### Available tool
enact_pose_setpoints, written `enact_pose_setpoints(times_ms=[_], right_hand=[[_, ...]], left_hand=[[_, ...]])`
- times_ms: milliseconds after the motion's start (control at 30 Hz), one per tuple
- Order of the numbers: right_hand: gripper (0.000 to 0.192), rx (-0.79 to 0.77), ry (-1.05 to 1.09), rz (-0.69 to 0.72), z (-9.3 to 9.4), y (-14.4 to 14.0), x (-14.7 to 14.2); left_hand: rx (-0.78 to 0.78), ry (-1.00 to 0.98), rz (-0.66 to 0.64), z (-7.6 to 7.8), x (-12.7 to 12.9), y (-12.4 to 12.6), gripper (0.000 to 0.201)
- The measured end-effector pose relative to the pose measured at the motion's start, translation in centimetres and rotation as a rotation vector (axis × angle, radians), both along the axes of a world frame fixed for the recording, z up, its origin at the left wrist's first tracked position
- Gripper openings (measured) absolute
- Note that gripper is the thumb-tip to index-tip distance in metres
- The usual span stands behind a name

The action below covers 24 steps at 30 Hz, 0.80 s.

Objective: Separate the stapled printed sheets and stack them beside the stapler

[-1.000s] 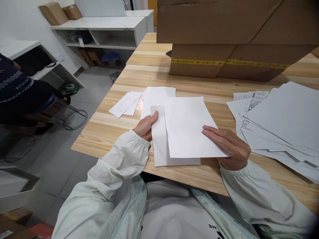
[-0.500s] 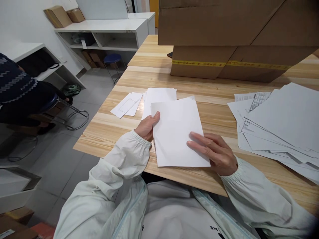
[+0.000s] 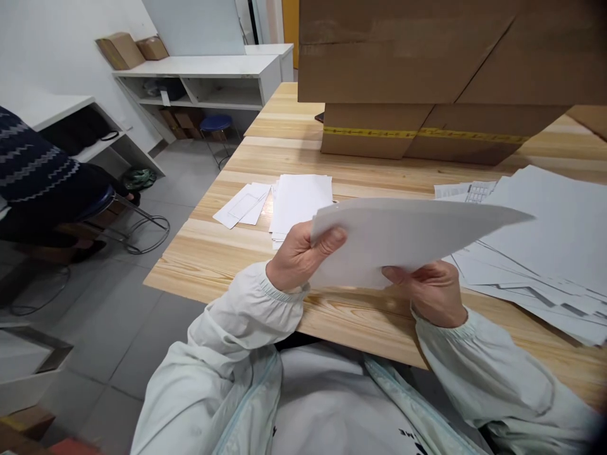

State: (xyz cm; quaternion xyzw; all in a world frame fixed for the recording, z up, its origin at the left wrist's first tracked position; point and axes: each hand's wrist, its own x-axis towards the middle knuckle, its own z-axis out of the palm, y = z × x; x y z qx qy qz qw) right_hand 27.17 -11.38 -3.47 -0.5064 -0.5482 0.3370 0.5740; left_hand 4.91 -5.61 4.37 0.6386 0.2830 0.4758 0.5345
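Note:
A white sheet of paper [image 3: 403, 234] is lifted and tilted above the table's front edge, its far right corner reaching out to the right. My left hand [image 3: 306, 256] grips its left side, thumb on top. At the lower edge, my right hand [image 3: 429, 287] pinches the paper, with the thumb on the near face and the fingers partly hidden. Just beyond my left hand lies a small stack of white paper [image 3: 302, 199]. Two smaller slips [image 3: 243, 203], one with a printed outline, lie left of that stack. On the right spreads a loose pile of larger sheets [image 3: 559, 234], some printed.
Large cardboard boxes [image 3: 417, 57] with yellow tape stand at the back of the wooden table [image 3: 190, 259]. Beyond the table's left edge, a person [image 3: 35, 164] sits on a stool. White shelving [image 3: 199, 66] and a blue stool [image 3: 215, 123] stand farther back.
The paper has gone from nearly upright in view to tilted and stretched out rightward. My right hand has shifted from resting on its face to pinching its lower edge; my left hand moved slightly right.

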Motion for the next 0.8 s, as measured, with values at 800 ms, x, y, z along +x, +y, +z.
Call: enact_pose_setpoints(times_ms=[800], right_hand=[[0.020,0.002,-0.027,-0.075,-0.7,0.4,-0.6]], left_hand=[[0.026,-0.104,0.062,-1.2,1.4,-0.2,0.030]])
